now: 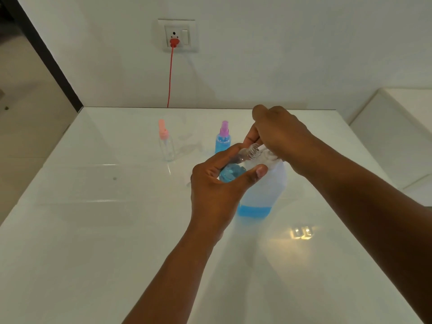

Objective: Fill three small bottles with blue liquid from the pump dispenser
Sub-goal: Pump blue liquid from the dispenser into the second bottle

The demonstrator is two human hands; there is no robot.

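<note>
**A:** What's nearest the camera?

**B:** Two bare forearms reaching forward over the white table (93,230), the left from bottom centre, the right from the right edge. The left hand (217,183) is curled round a small open bottle (245,157), fingers on top, thumb underneath, holding it tilted with the threaded neck pointing up and to the right. Blue liquid sits in its lower end.

**A:** And the right hand?

**B:** The right hand (280,139) is arched, knuckles up, over the head of the pump dispenser (264,190), fingers bent down onto the pump. The nozzle meets the small bottle's mouth. Whether the fingers grip the pump or only press it, I cannot tell.

**A:** How full is the dispenser?

**B:** Only a shallow blue band at the base; it stands upright on the table, just beside the left hand.

**A:** Farther back?

**B:** A blue-filled bottle with a purple sprayer (223,139), and well to its left a clear bottle with a pink sprayer (166,143), both upright. On the wall, a red plug and cord (171,64) in a socket (178,35).
</note>
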